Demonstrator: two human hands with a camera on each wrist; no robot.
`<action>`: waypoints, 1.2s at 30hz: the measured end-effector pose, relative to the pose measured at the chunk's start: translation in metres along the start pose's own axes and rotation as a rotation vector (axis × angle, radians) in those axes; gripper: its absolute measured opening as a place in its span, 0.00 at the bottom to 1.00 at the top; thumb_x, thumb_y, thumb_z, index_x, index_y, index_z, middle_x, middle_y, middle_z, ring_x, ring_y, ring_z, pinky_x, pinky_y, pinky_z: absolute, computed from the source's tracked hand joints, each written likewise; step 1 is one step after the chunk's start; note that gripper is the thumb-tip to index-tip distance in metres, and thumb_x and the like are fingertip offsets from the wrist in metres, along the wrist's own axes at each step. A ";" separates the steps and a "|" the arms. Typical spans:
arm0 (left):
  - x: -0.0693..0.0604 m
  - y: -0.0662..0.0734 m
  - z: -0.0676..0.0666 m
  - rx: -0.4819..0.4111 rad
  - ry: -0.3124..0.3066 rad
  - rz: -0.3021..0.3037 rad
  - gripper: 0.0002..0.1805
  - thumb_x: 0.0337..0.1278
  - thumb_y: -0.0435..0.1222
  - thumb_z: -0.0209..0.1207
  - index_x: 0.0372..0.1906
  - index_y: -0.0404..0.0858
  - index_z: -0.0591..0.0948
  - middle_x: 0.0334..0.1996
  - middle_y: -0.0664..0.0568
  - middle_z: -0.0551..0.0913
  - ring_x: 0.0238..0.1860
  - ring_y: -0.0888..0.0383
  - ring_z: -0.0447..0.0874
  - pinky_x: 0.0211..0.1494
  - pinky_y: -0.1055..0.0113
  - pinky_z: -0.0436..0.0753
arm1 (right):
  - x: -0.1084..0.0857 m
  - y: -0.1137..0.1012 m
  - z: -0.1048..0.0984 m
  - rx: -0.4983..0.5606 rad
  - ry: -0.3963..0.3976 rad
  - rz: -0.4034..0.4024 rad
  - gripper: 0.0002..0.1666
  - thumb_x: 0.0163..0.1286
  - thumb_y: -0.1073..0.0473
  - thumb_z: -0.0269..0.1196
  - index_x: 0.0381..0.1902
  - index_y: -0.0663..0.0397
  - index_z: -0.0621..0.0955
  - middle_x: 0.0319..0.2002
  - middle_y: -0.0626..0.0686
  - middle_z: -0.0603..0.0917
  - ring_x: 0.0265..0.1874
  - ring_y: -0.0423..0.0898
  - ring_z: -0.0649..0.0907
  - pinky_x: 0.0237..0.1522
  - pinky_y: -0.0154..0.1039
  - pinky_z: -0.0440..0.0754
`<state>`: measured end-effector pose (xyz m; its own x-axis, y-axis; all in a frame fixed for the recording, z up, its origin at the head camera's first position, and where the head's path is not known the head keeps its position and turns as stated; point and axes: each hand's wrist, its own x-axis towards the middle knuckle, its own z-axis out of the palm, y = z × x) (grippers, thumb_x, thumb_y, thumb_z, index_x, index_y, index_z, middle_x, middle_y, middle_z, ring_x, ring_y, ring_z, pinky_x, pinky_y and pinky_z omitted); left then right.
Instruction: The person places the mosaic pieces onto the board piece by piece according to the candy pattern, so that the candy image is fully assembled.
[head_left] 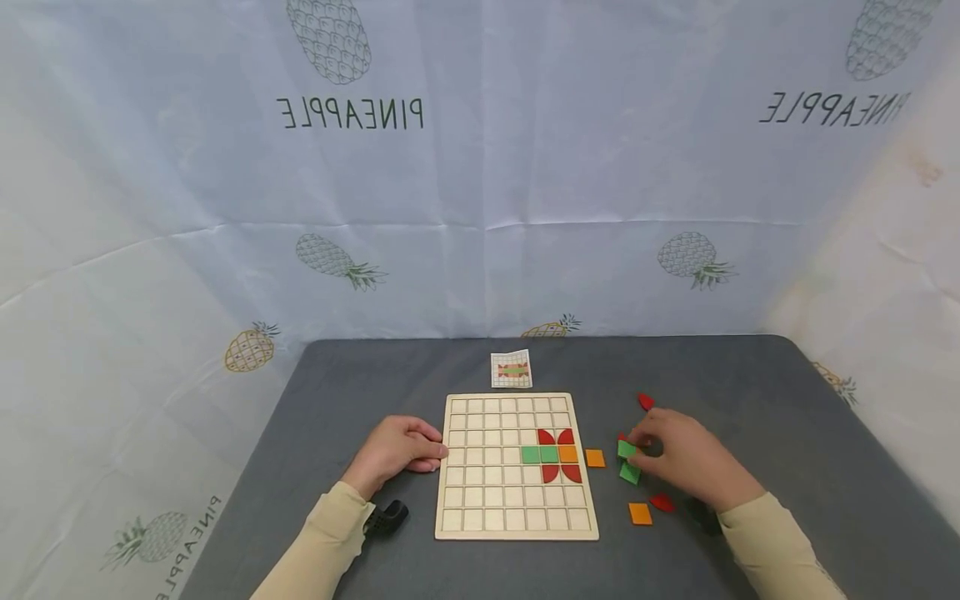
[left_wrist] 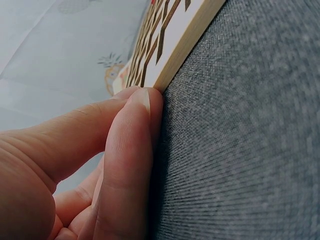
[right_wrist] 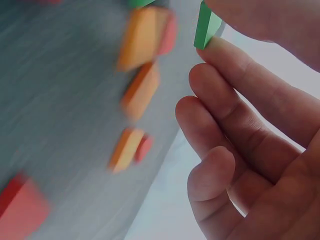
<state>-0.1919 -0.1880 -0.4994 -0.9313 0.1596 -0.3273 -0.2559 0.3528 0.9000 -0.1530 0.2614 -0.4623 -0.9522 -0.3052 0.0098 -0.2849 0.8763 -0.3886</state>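
Note:
A gridded wooden board (head_left: 474, 497) lies flat, holding two green squares (head_left: 531, 455), an orange square (head_left: 567, 454) and several red curved pieces (head_left: 550, 473) toward its right side. At its left edge, the left hand (head_left: 393, 452) grips the rim between thumb and finger; the left wrist view shows those fingertips against the board edge (left_wrist: 175, 62). To the board's right, the right hand (head_left: 693, 462) pinches a green square (head_left: 626, 449) by thumb and index finger. In the right wrist view this green square (right_wrist: 202, 26) stands on edge, other fingers loosely curled.
A small pattern card (head_left: 512, 369) lies behind the board. Loose pieces are right of it: orange squares (head_left: 595, 458), another green square (head_left: 630, 473) below the held one, and red pieces (head_left: 662, 502). A pineapple-print cloth (head_left: 480, 167) hangs behind the grey table (head_left: 345, 375).

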 end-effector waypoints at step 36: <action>0.002 -0.004 0.000 -0.032 -0.015 0.025 0.19 0.53 0.33 0.81 0.48 0.31 0.88 0.33 0.47 0.93 0.31 0.58 0.94 0.39 0.63 0.95 | 0.071 -0.113 0.061 0.039 -0.027 -0.208 0.08 0.64 0.55 0.81 0.38 0.43 0.92 0.34 0.39 0.81 0.35 0.34 0.76 0.36 0.33 0.82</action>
<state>-0.1924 -0.1889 -0.5033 -0.9338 0.1818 -0.3081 -0.2406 0.3185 0.9169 -0.1815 0.1176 -0.4739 -0.8697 -0.4887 0.0688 -0.4702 0.7781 -0.4166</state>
